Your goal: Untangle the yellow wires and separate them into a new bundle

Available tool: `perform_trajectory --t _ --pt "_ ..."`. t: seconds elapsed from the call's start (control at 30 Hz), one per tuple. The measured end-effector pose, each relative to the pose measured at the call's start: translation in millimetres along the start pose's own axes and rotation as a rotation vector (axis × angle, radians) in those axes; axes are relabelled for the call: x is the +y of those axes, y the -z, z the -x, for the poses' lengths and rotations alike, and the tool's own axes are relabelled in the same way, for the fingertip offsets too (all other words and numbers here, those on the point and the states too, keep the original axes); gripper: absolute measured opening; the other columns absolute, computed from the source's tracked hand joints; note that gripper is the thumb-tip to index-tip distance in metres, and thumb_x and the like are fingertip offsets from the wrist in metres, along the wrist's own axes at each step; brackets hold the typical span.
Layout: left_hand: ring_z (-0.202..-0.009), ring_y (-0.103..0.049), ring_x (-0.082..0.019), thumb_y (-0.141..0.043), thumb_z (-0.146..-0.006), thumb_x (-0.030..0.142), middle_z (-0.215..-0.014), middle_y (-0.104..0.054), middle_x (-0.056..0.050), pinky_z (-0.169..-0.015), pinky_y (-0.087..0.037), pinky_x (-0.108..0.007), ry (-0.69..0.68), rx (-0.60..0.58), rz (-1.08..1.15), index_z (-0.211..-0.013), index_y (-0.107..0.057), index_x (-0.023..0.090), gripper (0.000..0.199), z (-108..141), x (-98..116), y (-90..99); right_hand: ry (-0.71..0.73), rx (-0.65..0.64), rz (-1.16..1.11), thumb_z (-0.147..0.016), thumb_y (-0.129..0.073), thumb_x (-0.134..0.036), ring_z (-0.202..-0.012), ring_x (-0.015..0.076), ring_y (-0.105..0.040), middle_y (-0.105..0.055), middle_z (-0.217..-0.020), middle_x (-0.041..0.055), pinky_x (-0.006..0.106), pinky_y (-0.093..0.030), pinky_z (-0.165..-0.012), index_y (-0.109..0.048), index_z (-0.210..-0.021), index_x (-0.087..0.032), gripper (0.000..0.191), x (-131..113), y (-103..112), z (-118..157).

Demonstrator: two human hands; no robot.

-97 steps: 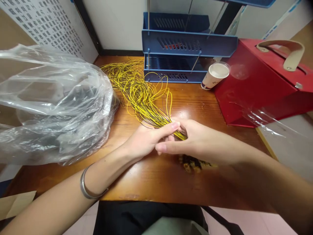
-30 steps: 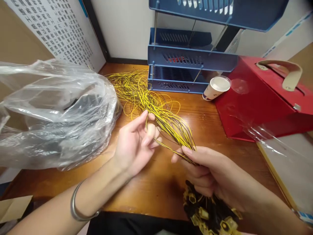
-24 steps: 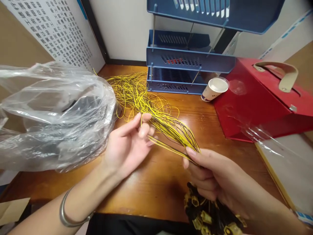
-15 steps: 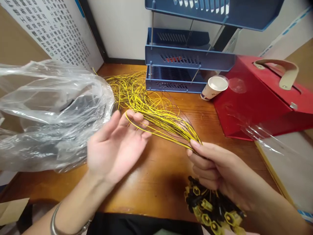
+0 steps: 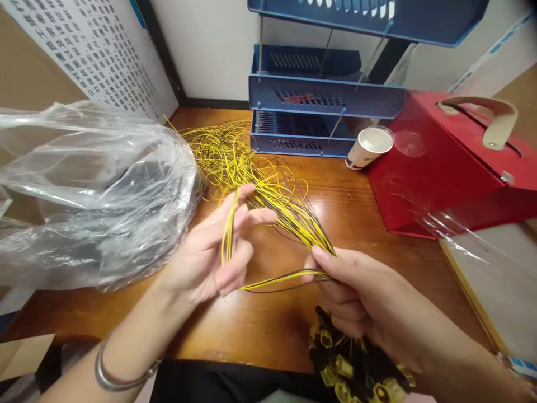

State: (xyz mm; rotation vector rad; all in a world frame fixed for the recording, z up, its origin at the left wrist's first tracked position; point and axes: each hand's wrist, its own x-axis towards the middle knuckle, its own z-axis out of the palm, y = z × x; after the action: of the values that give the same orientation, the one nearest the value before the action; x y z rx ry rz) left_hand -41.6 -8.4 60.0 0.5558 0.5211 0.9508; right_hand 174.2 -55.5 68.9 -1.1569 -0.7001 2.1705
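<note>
My right hand (image 5: 352, 285) pinches a thick bundle of yellow and black wires (image 5: 293, 215) between thumb and fingers. Below that hand hang the bundle's ends, a cluster of black pieces with yellowish translucent connectors (image 5: 344, 366). A few wires split off from the bundle and run across to my left hand (image 5: 222, 246), where they loop around the fingers. Two fingers of this hand stretch out towards the bundle, while the others curl in over the split-off strands. The far part of the bundle lies in a loose tangle (image 5: 226, 151) at the back of the table.
A clear plastic bag (image 5: 100, 207) with dark contents lies at the left. Behind stands a blue tiered tray rack (image 5: 327, 98). A paper cup (image 5: 369, 146) tilts beside a red box (image 5: 453, 173) with a beige handle. The wooden table (image 5: 268, 330) extends beneath my hands.
My left hand has turned from palm-up with fingers spread to partly curled, pulling a few strands into a loop away from the bundle. The right hand keeps its hold, shifted slightly left.
</note>
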Motion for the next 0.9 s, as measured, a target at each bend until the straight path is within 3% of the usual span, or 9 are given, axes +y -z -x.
perform_trajectory --t 0.1,0.17,0.3,0.37,0.47,0.67,0.73,0.8,0.9 --pt "-0.045 -0.062 -0.007 -0.064 -0.097 0.026 -0.123 -0.069 -0.003 -0.032 -0.044 -0.014 -0.148 -0.158 -0.232 -0.123 -0.049 0.031 0.031 -7 23 -3.7 0.009 -0.025 0.015 -0.099 -0.062 -0.045 -0.045 0.0047 -0.015 -0.027 -0.055 -0.0109 0.016 -0.017 -0.038 -0.041 -0.071 -0.020 0.043 2 -6 -1" --pt "-0.069 -0.072 -0.015 -0.077 -0.088 0.033 -0.133 -0.064 -0.003 -0.042 -0.054 -0.019 -0.273 -0.190 -0.395 -0.122 -0.047 0.032 0.045 -19 37 -6.4 0.010 -0.034 0.014 -0.100 -0.061 -0.045 -0.044 0.0047 -0.015 -0.027 -0.055 -0.0112 0.016 -0.017 -0.038 -0.049 -0.075 -0.019 0.038 2 -9 -2" --pt "-0.113 -0.065 -0.027 -0.076 -0.084 0.040 -0.127 -0.063 -0.007 -0.073 -0.062 -0.032 -0.475 0.005 -0.671 -0.098 -0.054 0.021 0.033 -55 46 1.1 -0.008 -0.054 -0.037 -0.098 -0.063 -0.045 -0.043 0.0044 -0.013 -0.027 -0.055 -0.0117 0.016 -0.015 -0.037 -0.057 -0.082 -0.018 0.032 0 -4 -6" --pt "-0.108 -0.065 -0.022 -0.076 -0.083 0.039 -0.112 -0.067 -0.007 -0.085 -0.058 -0.032 -0.590 0.142 -0.831 -0.092 -0.059 0.018 0.028 -69 42 12.8 -0.005 -0.054 -0.076 -0.094 -0.069 -0.045 -0.043 0.0039 -0.011 -0.026 -0.054 -0.0123 0.016 -0.012 -0.036 -0.054 -0.078 -0.019 0.034 -1 1 -9" --pt "-0.087 -0.063 -0.016 -0.077 -0.082 0.036 -0.091 -0.068 -0.003 -0.083 -0.052 -0.028 -0.643 0.278 -1.024 -0.089 -0.065 0.018 0.023 -69 34 28.1 -0.010 -0.047 -0.116 -0.089 -0.075 -0.046 -0.042 0.0031 -0.008 -0.020 -0.052 -0.0130 0.016 -0.009 -0.036 -0.042 -0.067 -0.020 0.047 -3 9 -10" --pt "-0.071 -0.057 -0.014 -0.067 -0.090 0.029 -0.074 -0.065 0.000 -0.072 -0.042 -0.029 -0.579 0.492 -1.395 -0.076 -0.066 0.017 0.018 0 10 18.8 0.078 -0.041 -0.140 -0.079 -0.086 -0.035 -0.047 0.0038 -0.007 -0.019 -0.057 -0.0127 0.016 -0.011 -0.039 -0.041 -0.072 -0.021 0.048 -8 17 -7" --pt "-0.075 -0.061 -0.015 -0.064 -0.094 0.029 -0.078 -0.068 0.000 -0.074 -0.045 -0.029 -0.444 0.388 -1.328 -0.079 -0.068 0.018 0.020 18 -5 14.0 0.078 -0.031 -0.126 -0.081 -0.085 -0.035 -0.047 0.0038 -0.006 -0.018 -0.056 -0.0127 0.015 -0.011 -0.039 -0.040 -0.069 -0.021 0.049 -10 15 -8" --pt "-0.098 -0.066 -0.018 -0.060 -0.099 0.032 -0.106 -0.073 -0.003 -0.088 -0.050 -0.029 -0.265 0.152 -1.134 -0.096 -0.071 0.020 0.017 23 -21 11.6 0.036 0.007 -0.147 -0.091 -0.075 -0.039 -0.045 0.0040 -0.006 -0.018 -0.054 -0.0126 0.015 -0.012 -0.037 -0.043 -0.067 -0.020 0.044 -13 11 -10" --pt "-0.136 -0.051 -0.021 -0.055 -0.104 0.036 -0.150 -0.052 -0.001 -0.111 -0.045 -0.034 -0.146 -0.129 -0.856 -0.138 -0.058 0.031 0.034 13 -39 9.3 -0.051 0.067 -0.192 -0.105 -0.051 -0.041 -0.042 0.0048 -0.005 -0.020 -0.052 -0.0119 0.015 -0.012 -0.035 -0.053 -0.070 -0.018 0.042 -16 5 -11"
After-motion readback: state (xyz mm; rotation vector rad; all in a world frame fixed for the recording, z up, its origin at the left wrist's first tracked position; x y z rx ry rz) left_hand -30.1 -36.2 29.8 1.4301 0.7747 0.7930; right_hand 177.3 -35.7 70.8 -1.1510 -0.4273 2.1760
